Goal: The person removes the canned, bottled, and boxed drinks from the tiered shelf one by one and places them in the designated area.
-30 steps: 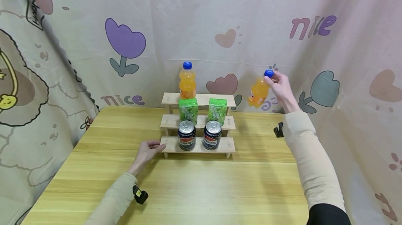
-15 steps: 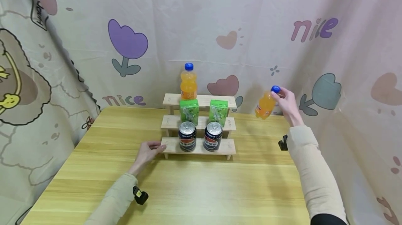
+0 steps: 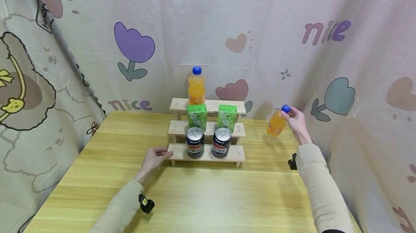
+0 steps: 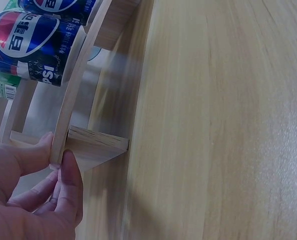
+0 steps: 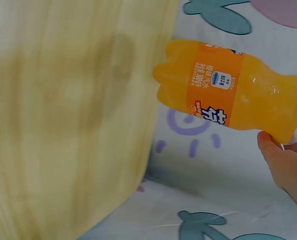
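Observation:
My right hand (image 3: 296, 121) grips an orange soda bottle (image 3: 276, 123) by its blue-capped top, tilted above the table's right rear. In the right wrist view the orange bottle (image 5: 228, 90) shows its label, and its base is apart from the wood. With thumb and fingers my left hand (image 3: 154, 159) pinches the left end of the lowest step of a wooden three-step rack (image 3: 208, 156). The left wrist view shows the left hand (image 4: 38, 195) with its thumb above the board and fingers below.
Another orange soda bottle (image 3: 196, 87) stands on the top step. Two green drink cartons (image 3: 196, 117) share the middle step, and two dark Pepsi cans (image 3: 195, 143) the lowest. The wooden table (image 3: 208, 197) meets a printed curtain (image 3: 182, 38) at the back.
The right hand has lowered the orange soda bottle toward the table and shifted slightly right. My left hand keeps its hold on the rack. The head view has tilted slightly.

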The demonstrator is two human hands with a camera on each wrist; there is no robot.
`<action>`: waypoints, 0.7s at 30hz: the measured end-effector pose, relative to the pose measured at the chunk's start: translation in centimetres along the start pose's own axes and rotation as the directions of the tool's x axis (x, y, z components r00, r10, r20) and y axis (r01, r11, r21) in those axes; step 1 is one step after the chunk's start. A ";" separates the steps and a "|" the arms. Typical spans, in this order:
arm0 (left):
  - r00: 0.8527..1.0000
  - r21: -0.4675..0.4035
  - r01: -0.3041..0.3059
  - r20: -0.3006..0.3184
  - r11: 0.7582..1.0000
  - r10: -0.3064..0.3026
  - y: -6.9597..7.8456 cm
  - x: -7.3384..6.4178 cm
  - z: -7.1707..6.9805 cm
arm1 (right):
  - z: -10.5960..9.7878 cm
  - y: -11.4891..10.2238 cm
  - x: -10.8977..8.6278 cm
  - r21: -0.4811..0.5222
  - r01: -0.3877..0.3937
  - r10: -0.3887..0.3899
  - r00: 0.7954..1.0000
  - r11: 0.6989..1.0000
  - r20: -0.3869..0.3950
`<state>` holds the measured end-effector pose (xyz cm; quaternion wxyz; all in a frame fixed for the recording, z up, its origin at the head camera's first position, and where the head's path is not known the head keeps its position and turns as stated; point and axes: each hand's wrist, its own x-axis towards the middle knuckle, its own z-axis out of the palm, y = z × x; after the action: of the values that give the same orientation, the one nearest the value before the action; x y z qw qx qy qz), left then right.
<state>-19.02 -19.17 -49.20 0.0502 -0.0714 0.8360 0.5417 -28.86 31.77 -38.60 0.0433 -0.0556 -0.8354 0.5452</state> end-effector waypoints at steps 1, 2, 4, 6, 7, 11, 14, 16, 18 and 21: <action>1.000 0.001 0.002 0.000 1.000 -0.002 0.0 0.0 0.0 | 0.1 0.4 0.0 0.004 -0.006 0.006 1.000 1.000 -0.003; 1.000 0.001 0.003 -0.002 1.000 -0.003 0.0 0.0 0.0 | 0.2 0.7 0.0 0.006 -0.013 0.013 1.000 1.000 -0.004; 1.000 0.002 0.006 -0.003 1.000 -0.006 0.0 0.0 0.0 | 0.3 1.4 0.0 0.011 -0.027 0.027 1.000 1.000 -0.007; 1.000 0.003 0.007 -0.004 1.000 -0.007 0.0 0.0 0.0 | 0.5 2.1 0.0 0.011 -0.042 0.042 0.999 0.999 -0.014; 1.000 0.004 0.007 -0.003 1.000 -0.007 0.0 0.0 0.0 | 0.6 2.4 0.0 0.013 -0.048 0.049 0.999 0.999 -0.019; 1.000 0.009 0.005 0.000 1.000 -0.005 0.0 0.1 0.0 | 0.9 3.4 -0.1 0.022 -0.074 0.075 0.996 0.997 -0.037; 1.000 0.012 0.004 0.000 1.000 -0.004 -0.1 0.2 0.0 | 1.1 3.7 -0.1 0.035 -0.083 0.085 0.996 0.996 -0.039; 1.000 0.013 0.003 0.001 1.000 -0.003 -0.1 0.2 0.0 | 1.1 3.9 -0.1 0.038 -0.086 0.088 0.995 0.996 -0.040; 1.000 0.012 0.004 0.000 1.000 -0.004 0.0 0.1 0.0 | 1.2 4.0 -0.1 0.045 -0.088 0.090 0.995 0.995 -0.040; 1.000 0.005 0.005 -0.001 1.000 -0.005 0.0 0.0 0.1 | 1.2 4.0 -0.2 0.051 -0.088 0.090 0.995 0.995 -0.038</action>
<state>-19.07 -19.11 -49.20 0.0514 -0.0733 0.8373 0.5393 -28.69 32.24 -42.79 0.0371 -0.1028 -0.8172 0.5658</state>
